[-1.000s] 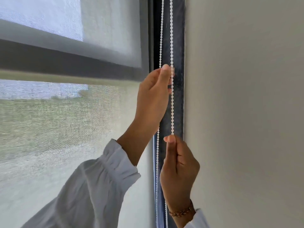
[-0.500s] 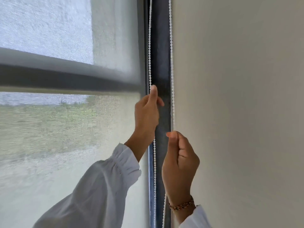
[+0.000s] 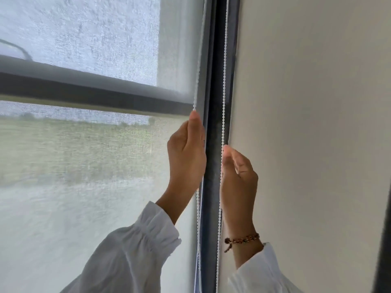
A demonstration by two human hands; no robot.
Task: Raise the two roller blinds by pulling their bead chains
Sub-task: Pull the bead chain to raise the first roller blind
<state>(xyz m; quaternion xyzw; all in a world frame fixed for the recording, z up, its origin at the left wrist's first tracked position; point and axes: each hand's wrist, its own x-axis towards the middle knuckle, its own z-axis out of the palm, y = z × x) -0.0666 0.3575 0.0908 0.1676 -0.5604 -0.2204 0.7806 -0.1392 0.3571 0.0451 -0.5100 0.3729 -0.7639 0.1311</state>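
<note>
Gripping one white strand apiece, the person works at the dark vertical frame [image 3: 215, 85] between window and wall. The left hand [image 3: 187, 153] sits higher, its thumb and fingers pressed together around the left bead chain [image 3: 198, 60], which runs almost straight up from the fingertips and drops away below the wrist alongside the frame. The right hand [image 3: 238, 176] is lower and just beside it, thumb and forefinger pinching the right bead chain [image 3: 224, 81] while the other fingers curl loosely into the palm; a beaded bracelet [image 3: 242, 240] rings that wrist. Both strands hang near-vertical and parallel, close together with the frame showing between them, so the long axis of each lies straight through the pinch, top to bottom. That is what the coming pull turns on: the line of travel is down along the chain, and the left hand, being higher, looks to have more room for a downward stroke. The sheer roller blind [image 3: 80, 157] covers the pane to the left, and a grey bottom bar [image 3: 88, 89] of a denser blind crosses it above the left thumb. Whether the two strands belong to one loop or to separate blinds is hard to say from this angle. The plain wall [image 3: 317, 123] fills the right.
</note>
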